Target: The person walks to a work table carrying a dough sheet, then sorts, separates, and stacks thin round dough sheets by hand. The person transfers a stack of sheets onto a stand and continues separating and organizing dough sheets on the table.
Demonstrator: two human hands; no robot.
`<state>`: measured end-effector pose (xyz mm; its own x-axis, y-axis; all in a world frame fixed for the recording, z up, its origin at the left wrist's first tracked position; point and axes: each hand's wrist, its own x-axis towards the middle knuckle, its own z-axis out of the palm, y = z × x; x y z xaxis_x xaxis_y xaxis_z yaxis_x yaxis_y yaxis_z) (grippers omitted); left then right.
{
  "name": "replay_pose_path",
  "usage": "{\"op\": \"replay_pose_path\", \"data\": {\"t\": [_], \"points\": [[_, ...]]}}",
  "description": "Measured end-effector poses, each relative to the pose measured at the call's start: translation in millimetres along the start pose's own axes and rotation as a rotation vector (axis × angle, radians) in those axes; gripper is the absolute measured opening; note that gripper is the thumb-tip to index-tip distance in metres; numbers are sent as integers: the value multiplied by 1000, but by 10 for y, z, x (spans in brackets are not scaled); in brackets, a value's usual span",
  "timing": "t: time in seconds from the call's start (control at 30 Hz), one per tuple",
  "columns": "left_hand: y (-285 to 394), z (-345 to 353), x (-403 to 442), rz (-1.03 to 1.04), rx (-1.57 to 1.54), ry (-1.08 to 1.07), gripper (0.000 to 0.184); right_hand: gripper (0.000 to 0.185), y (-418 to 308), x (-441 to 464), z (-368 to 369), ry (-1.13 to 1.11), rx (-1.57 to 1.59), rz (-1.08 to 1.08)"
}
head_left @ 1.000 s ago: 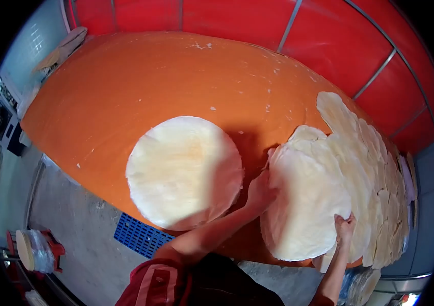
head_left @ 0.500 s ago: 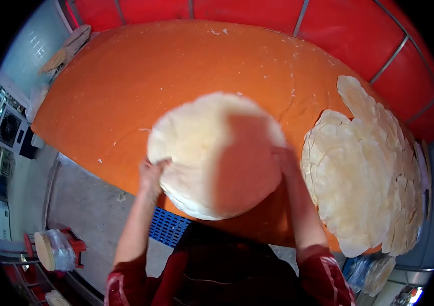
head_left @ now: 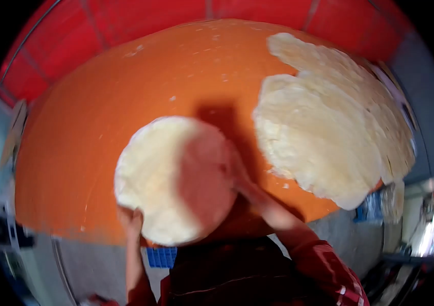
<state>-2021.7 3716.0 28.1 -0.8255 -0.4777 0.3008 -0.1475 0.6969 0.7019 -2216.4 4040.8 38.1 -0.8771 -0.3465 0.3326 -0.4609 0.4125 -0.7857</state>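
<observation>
A round, pale stack of thin flatbreads [head_left: 150,173] is held between my two hands near the front edge of the orange table [head_left: 89,117]. My left hand [head_left: 131,220] is closed on its lower left edge, thumb on top. On the right edge sits my right hand [head_left: 238,176], closed around the side, blurred and partly in shadow. A dark shadow covers the stack's right half. To the right, many overlapping flatbreads [head_left: 313,122] are spread in a wide heap on the table.
Red panels [head_left: 150,23] rise behind the table. A blue plastic crate [head_left: 162,257] shows below the front edge, by my dark apron [head_left: 222,270]. Plastic-wrapped goods [head_left: 372,208] stand at the lower right. White crumbs [head_left: 172,98] dot the tabletop.
My view has turned to the right, so the flatbread heap sits further left in it. The held stack is lower and further left in view, still between both hands.
</observation>
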Motion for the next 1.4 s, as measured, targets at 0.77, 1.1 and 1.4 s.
{"op": "replay_pose_path", "data": {"t": [0.77,1.1,1.4], "points": [[3253,1729,-200,-271,-868,-866,29,36,313,-1349,-2579,-206,-1194,-145],[3763,2284,-536,-647,-1053,-787,22,26,238,-583,-3458,-333,-198,162],[3826,2784,-499,-723,-944,-818,24,32,-412,223,-4869,-82,771,187]]}}
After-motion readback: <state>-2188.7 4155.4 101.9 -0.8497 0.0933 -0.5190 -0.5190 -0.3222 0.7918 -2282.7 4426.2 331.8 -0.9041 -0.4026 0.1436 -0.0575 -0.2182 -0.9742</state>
